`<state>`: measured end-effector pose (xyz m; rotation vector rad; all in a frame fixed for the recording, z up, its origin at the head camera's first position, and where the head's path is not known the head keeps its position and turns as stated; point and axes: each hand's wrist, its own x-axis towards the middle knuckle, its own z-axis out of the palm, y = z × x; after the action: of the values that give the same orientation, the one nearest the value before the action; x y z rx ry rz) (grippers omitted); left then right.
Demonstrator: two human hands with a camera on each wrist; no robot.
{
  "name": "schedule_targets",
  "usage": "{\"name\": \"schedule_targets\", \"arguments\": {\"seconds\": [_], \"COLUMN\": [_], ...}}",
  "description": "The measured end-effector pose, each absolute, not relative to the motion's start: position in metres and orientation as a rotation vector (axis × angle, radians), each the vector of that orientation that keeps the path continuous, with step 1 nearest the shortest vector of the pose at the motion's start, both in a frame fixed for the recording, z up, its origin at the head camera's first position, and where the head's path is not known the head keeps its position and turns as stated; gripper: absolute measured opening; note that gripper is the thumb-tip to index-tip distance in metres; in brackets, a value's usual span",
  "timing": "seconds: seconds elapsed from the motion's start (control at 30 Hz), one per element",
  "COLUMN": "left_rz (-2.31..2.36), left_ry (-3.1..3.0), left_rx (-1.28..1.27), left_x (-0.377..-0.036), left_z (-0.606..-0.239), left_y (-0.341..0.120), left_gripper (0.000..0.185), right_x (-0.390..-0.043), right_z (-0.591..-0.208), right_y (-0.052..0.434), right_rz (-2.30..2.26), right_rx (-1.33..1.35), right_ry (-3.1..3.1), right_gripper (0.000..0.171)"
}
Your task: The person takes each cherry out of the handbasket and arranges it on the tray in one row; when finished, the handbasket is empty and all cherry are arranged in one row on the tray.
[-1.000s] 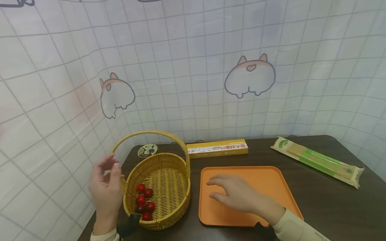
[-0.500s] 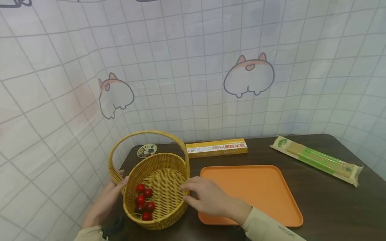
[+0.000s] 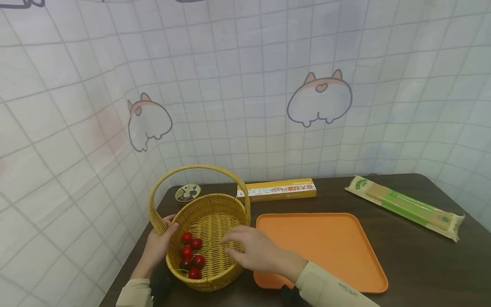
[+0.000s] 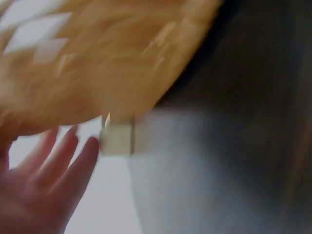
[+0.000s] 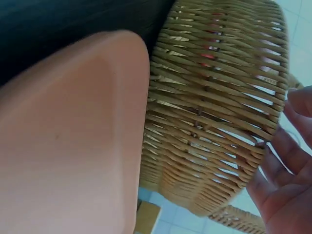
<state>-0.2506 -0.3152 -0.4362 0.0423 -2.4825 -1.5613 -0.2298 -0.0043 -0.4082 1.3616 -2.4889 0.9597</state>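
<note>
A yellow woven basket (image 3: 209, 281) with a tall arched handle stands left of the orange tray (image 3: 318, 247). Several red cherries (image 3: 186, 252) lie along the left side of its inside. My left hand (image 3: 155, 247) grips the basket's left side at the foot of the handle, thumb towards the rim. Blurred, the left wrist view has its fingers (image 4: 73, 170) against the wicker. Over the basket's right rim hovers my right hand (image 3: 255, 251), fingers loosely bent and thumb apart. In the right wrist view this hand (image 5: 292, 180) is close at the rim; contact is hard to tell.
Behind the basket sits a round tin (image 3: 188, 193). A yellow pasta box (image 3: 276, 190) lies along the table's back edge, and a green-and-cream packet of noodles (image 3: 406, 207) lies at the right. A white grid-patterned curtain (image 3: 245, 85) surrounds the dark table (image 3: 418, 273).
My left hand has come down to the basket's left side. The basket has shifted slightly right, towards the tray. My right hand has moved left from above the tray to the basket's rim.
</note>
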Motion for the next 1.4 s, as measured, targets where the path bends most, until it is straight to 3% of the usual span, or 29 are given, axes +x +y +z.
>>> {"name": "schedule_targets", "arguments": {"seconds": [0.23,0.63,1.0,1.27,1.4], "left_rz": [-1.477,-1.622,-1.451,-1.396,-1.387], "left_ry": [-2.354,-2.197,-2.218,-2.233,-2.234], "left_rx": [0.298,0.221,0.346,0.348,0.329], "left_x": [-0.239,-0.265,-0.247,-0.241,-0.243], "left_z": [-0.445,-0.438,-0.446,-0.445,-0.444], "left_y": [-0.304,-0.272,-0.281,-0.282,-0.281], "left_gripper": [0.042,0.038,0.044,0.045,0.044], "right_x": [-0.236,-0.266,-0.264,-0.262,-0.262], "right_z": [-0.419,-0.409,-0.411,-0.413,-0.414], "right_y": [-0.031,-0.037,-0.063,-0.067,-0.066], "right_rz": [0.984,0.843,0.521,0.602,0.551], "right_rx": [1.473,1.171,1.611,1.677,1.669], "right_ry": [-2.554,-2.855,-2.840,-2.880,-2.825], "right_gripper": [0.025,0.030,0.046,0.051,0.039]}}
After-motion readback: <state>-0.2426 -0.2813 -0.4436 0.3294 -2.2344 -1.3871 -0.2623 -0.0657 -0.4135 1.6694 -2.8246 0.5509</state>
